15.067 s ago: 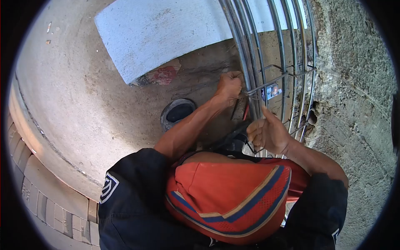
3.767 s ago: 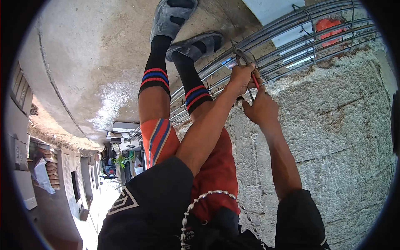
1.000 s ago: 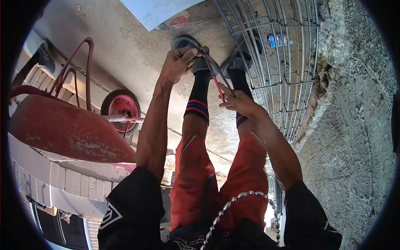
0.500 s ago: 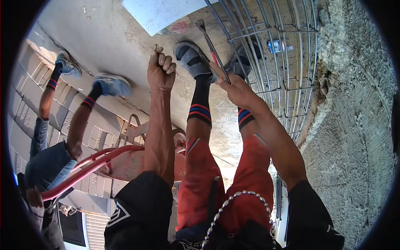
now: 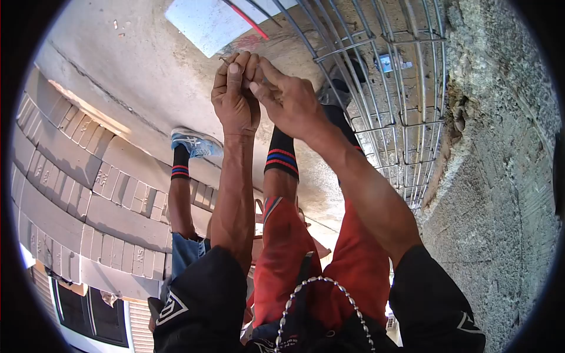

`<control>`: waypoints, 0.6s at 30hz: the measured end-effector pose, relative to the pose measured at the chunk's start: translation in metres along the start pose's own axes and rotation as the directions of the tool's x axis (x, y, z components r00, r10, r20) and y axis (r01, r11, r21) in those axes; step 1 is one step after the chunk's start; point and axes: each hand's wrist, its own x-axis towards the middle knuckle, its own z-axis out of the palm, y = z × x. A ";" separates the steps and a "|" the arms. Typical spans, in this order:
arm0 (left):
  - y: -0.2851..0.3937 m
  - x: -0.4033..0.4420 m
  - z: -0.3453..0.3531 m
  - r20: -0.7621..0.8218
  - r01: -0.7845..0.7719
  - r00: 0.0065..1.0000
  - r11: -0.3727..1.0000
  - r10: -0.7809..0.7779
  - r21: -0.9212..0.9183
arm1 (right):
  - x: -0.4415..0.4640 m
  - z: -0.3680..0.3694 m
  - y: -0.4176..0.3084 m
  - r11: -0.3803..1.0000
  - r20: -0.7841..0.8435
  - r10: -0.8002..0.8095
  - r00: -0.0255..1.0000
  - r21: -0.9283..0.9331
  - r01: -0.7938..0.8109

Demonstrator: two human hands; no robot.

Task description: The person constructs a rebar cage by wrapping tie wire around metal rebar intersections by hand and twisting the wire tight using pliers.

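Observation:
My left hand (image 5: 235, 97) is closed, knuckles up, over the floor in front of my feet. A short end of thin wire (image 5: 223, 60) pokes out between its thumb and fingers. My right hand (image 5: 291, 103) meets it from the right, its thumb and forefinger pinched against the left fingers. Whatever lies between the right fingertips is hidden. Beyond my hands, at the top edge, a pair of pincers (image 5: 250, 22) with one red handle lies by a white sheet (image 5: 203, 23); its head is out of view.
A steel rebar cage (image 5: 406, 112) stands to the right, against a rough concrete wall (image 5: 494, 176). A small blue-and-white pack (image 5: 391, 63) lies behind its bars. At left are stacked grey blocks (image 5: 65, 182) and another person's leg in a blue shoe (image 5: 197, 144).
My right hand has let go of the pincers and come over to my left hand. The other person has moved right, and the red wheelbarrow has shifted mostly behind my arm and legs.

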 end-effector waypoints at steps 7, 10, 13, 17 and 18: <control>-0.032 -0.030 0.073 0.083 -0.002 0.996 0.960 -0.022 0.278 | -0.049 -0.046 0.026 0.996 -0.390 -0.012 0.921 0.078 0.046; -0.044 -0.028 0.091 0.147 0.056 0.982 0.922 -0.121 0.383 | -0.067 -0.067 0.029 0.999 -0.348 0.047 0.936 -0.003 -0.051; -0.044 -0.029 0.107 0.196 0.083 0.960 0.874 -0.198 0.478 | -0.074 -0.083 0.043 0.992 -0.379 -0.009 0.926 -0.117 -0.038; -0.048 -0.032 0.109 0.302 0.101 0.904 0.839 -0.302 0.535 | -0.090 -0.097 0.047 0.977 -0.330 0.075 0.941 -0.163 -0.136; -0.045 -0.033 0.107 0.303 0.109 0.886 0.793 -0.350 0.599 | -0.093 -0.101 0.046 0.971 -0.301 0.107 0.948 -0.172 -0.164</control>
